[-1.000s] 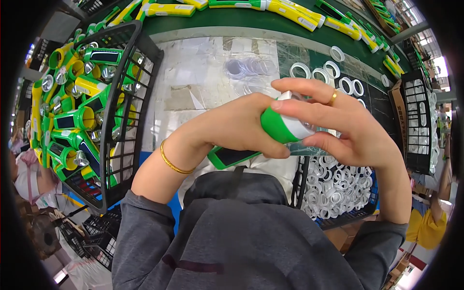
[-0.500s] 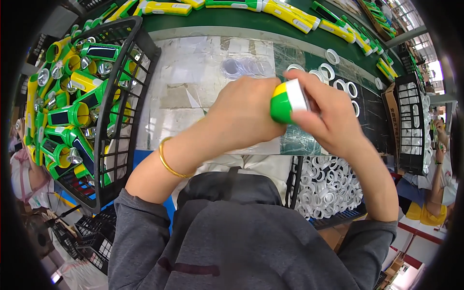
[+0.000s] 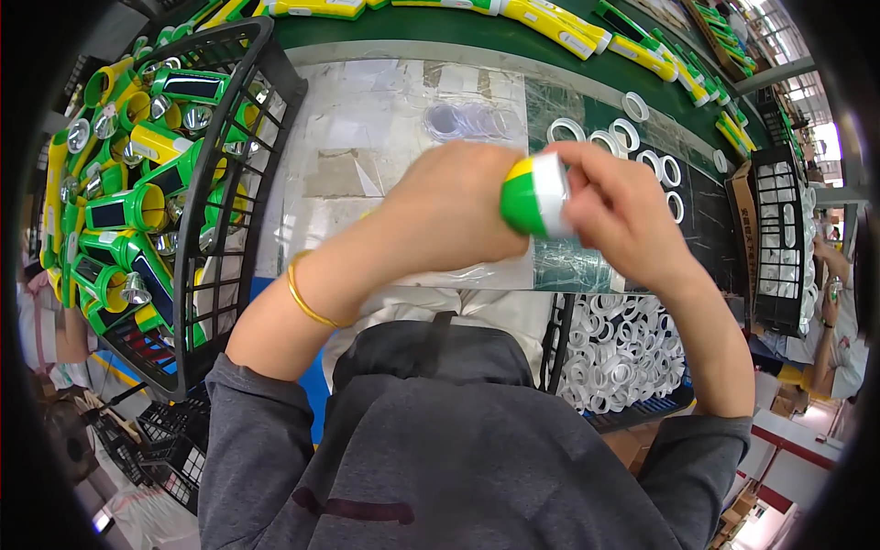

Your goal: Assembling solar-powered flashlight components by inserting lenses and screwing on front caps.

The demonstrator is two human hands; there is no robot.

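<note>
My left hand (image 3: 449,211) is wrapped around the body of a green and yellow flashlight (image 3: 524,197), held up over the bench. My right hand (image 3: 623,215) grips the white ring on the flashlight's front end, fingers curled round it. Both hands meet at the flashlight, which hides most of its body. A gold bangle sits on my left wrist.
A black wire basket (image 3: 215,183) at my left holds several green and yellow flashlights (image 3: 128,211). White rings (image 3: 623,137) lie on the green bench ahead; a crate of white rings (image 3: 619,353) sits at lower right. More flashlights (image 3: 550,23) line the far edge. Another person's arm (image 3: 830,266) is at right.
The flashlight has been turned so its white-ringed end faces right, and both hands have shifted up and slightly left, with my right hand closing over the ring.
</note>
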